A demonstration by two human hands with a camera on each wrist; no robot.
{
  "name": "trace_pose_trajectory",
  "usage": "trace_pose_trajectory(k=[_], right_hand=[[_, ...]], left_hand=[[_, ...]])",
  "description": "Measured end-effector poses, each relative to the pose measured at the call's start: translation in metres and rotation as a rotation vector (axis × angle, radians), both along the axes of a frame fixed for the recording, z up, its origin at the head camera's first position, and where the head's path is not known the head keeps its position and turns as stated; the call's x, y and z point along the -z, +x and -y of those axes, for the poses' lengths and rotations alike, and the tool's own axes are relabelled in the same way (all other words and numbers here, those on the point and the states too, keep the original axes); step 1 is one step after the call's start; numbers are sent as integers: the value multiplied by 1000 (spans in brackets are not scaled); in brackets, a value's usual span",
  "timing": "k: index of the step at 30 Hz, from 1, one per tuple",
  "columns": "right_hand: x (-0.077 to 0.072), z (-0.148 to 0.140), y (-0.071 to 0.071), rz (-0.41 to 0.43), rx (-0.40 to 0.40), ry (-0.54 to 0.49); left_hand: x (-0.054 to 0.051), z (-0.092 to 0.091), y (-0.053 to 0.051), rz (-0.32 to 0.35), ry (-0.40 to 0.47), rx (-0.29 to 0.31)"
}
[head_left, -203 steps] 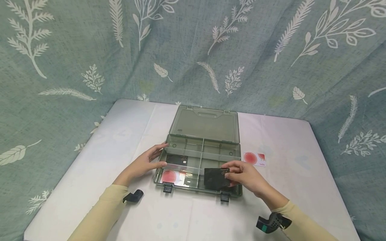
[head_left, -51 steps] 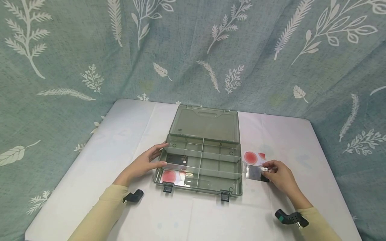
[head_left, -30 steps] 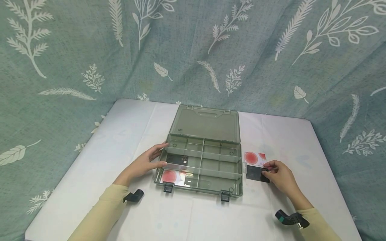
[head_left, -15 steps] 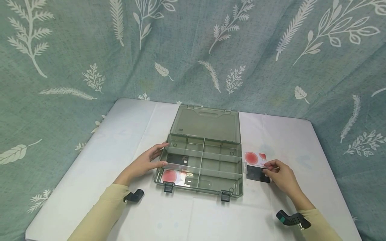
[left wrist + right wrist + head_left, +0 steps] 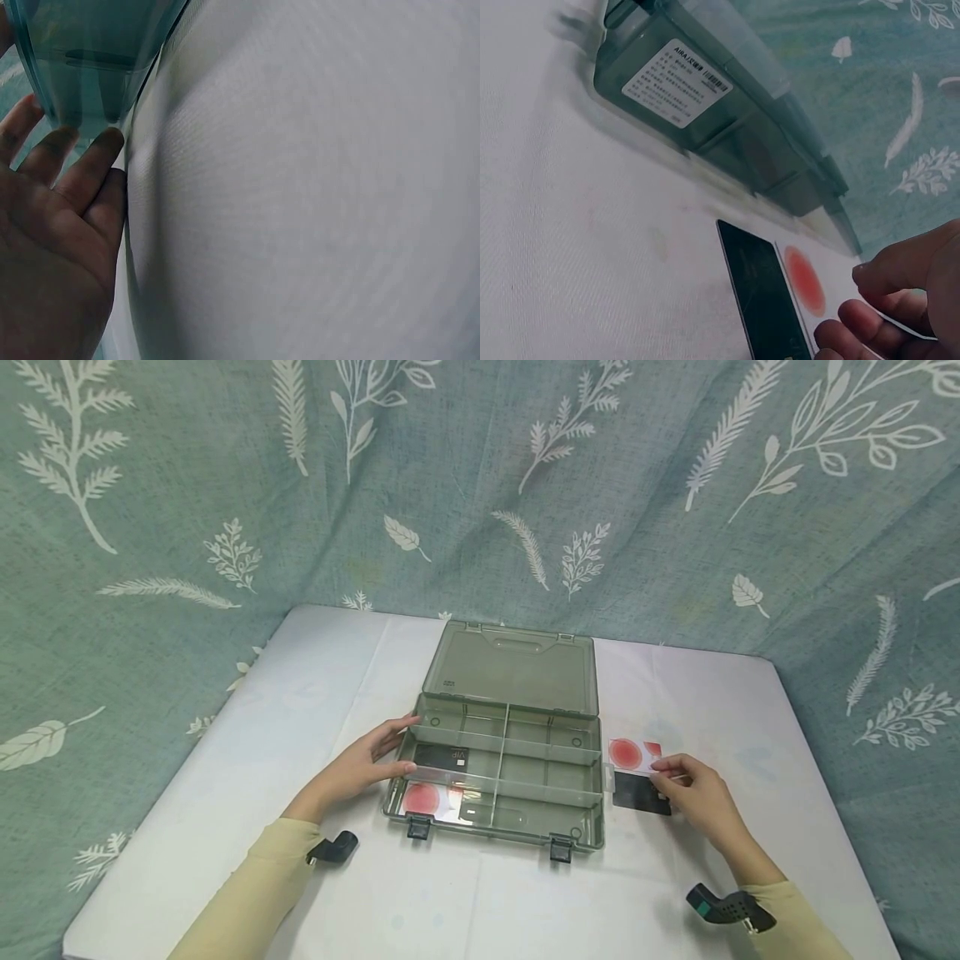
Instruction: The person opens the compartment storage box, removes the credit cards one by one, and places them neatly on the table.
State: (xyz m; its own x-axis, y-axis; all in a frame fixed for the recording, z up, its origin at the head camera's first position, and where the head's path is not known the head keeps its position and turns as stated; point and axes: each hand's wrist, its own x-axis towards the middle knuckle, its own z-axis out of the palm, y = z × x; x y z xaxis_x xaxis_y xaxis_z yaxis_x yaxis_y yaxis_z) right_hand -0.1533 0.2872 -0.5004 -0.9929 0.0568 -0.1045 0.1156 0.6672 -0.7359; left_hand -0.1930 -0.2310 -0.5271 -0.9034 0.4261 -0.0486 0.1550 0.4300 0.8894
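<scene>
Two boxed cards [image 5: 437,757] look settled; two loose cards [image 5: 636,792] lie outside, at right, on the counter [image 5: 540,902]. Left hand [image 5: 358,770] touches the box [image 5: 543,769], wide; right hand [image 5: 697,793], loosely bent, seems empty.

Head cam: bright, diffuse light; worktop [image 5: 420,902] tinted bluish far L, pinkish far R. Soft shadows nr sleeves [image 5: 251,881], tiny glints in box [image 5: 547,768]. L wrist cam: dim, cool, L hand [image 5: 56,240] shaded, pic blurry. R wrist cam: also dim; label [image 5: 678,82] lg. print legible, box's far end soft.
</scene>
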Motion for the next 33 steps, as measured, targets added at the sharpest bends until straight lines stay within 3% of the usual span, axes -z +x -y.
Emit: trace_pose_trajectory(k=[11, 24, 33], right_hand=[[-8, 10, 0, 32, -53, -120], [-22, 26, -6, 36, -121, -152], [-35, 43, -6, 9, -218, -233]], left_hand=[[0, 0, 1, -1, -1, -4], [0, 0, 0, 1, -9, -7], [0, 0, 0, 0, -13, -9]])
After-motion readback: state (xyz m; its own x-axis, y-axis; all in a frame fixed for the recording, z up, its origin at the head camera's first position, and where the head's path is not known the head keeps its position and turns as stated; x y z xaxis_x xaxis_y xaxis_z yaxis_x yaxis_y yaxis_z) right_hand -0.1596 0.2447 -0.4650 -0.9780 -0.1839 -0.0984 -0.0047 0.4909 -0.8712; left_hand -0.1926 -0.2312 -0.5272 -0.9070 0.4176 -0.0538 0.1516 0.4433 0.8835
